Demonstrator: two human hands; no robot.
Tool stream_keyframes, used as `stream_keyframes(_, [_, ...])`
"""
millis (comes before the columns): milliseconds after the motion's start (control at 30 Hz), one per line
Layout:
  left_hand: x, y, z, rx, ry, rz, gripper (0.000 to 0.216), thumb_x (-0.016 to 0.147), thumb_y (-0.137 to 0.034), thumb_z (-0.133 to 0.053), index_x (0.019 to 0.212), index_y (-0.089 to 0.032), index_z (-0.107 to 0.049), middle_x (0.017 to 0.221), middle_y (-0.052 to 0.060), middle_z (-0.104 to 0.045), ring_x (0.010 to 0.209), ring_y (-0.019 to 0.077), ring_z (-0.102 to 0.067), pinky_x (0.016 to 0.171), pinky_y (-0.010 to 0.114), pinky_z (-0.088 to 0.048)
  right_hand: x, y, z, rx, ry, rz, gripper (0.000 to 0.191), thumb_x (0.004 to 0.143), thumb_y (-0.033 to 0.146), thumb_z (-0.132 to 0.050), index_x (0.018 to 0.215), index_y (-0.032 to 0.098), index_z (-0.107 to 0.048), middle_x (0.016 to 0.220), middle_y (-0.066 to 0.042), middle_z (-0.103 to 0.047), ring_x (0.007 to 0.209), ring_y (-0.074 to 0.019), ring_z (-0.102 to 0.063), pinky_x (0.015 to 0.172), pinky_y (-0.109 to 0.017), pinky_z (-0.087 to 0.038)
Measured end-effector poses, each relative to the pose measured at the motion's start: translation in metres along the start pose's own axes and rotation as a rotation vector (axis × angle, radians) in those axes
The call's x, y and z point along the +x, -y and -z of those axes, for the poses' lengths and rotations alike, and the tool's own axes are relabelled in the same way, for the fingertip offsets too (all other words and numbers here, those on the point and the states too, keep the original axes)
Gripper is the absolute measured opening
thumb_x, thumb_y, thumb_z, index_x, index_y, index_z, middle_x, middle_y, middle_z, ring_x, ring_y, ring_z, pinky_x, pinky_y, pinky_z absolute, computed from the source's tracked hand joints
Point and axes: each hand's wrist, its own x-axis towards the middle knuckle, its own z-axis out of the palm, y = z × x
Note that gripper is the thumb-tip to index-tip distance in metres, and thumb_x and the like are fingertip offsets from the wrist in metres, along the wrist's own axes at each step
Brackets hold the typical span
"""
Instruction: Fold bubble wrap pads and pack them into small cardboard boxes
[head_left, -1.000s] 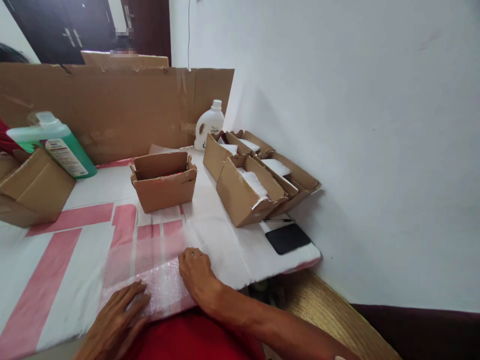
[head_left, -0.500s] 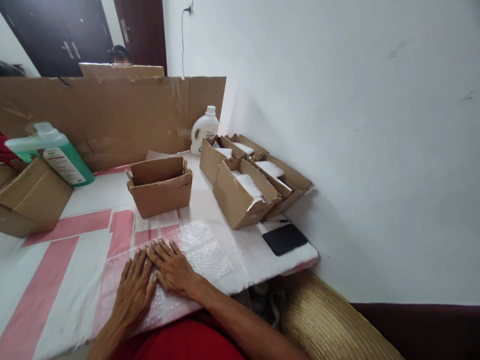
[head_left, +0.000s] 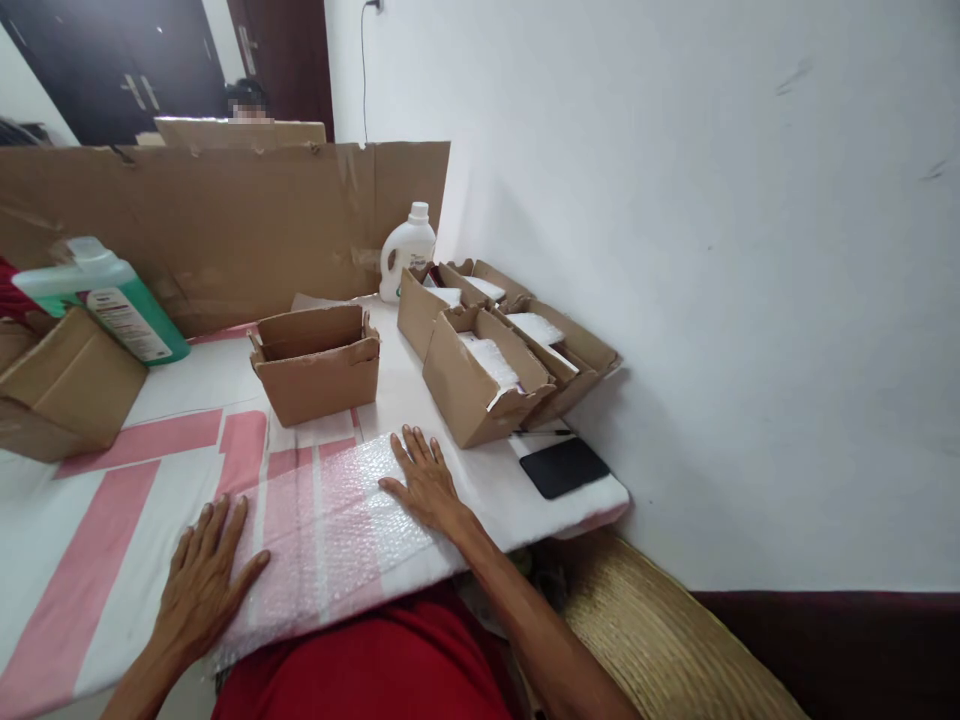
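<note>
On the cloth (head_left: 90,600), right at the near edge, bubble wrap (head_left: 330,530) lies spread out flat!
The left hand (head_left: 201,585) is palm-down at its left side, fingers fanned and gripping nothing; the right hand (head_left: 424,485) lies across its right side, fingers splayed and just as free. Beyond the wrap sits an open carton (head_left: 319,385), filled boxes (head_left: 457,395) cluster to the right, and a black slab (head_left: 564,468) lies near the corner.
</note>
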Motion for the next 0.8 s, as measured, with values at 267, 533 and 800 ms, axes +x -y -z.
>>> stream_keyframes(267, [-0.028, 0.034, 0.02, -0.015, -0.201, -0.17, 0.062, 0.091, -0.041, -0.049, 0.15, -0.022, -0.044, 0.162, 0.015, -0.034, 0.156, 0.0378, -0.015, 0.116, 0.061, -0.033, -0.044, -0.002, 0.013, -0.054, -0.118, 0.226, 0.098, 0.09, 0.073, -0.053, 0.162, 0.014, -0.021, 0.168, -0.018, -0.015, 0.156, -0.034, -0.011, 0.125, -0.055, -0.016])
stream_keyframes(533, [-0.063, -0.015, 0.029, -0.032, -0.141, -0.364, 0.072, 0.088, -0.032, -0.055, 0.156, -0.025, -0.035, 0.153, 0.011, -0.051, 0.137, 0.0265, -0.053, 0.108, 0.036, -0.046, -0.112, -0.027, 0.001, -0.121, -0.003, 0.516, 0.095, 0.092, 0.072, -0.05, 0.159, 0.008, -0.028, 0.163, -0.021, -0.03, 0.153, -0.0355, -0.023, 0.122, -0.056, -0.027])
stream_keyframes(800, [-0.069, 0.029, 0.036, -0.388, 0.025, -0.291, 0.071, 0.071, -0.004, -0.049, 0.135, -0.033, -0.062, 0.136, 0.002, -0.067, 0.12, 0.0194, -0.067, 0.101, 0.029, -0.055, -0.132, -0.042, -0.001, 0.108, -0.13, 0.547, 0.046, 0.101, 0.015, -0.046, 0.146, 0.014, -0.05, 0.147, -0.015, -0.056, 0.143, -0.0257, -0.043, 0.115, -0.045, -0.043])
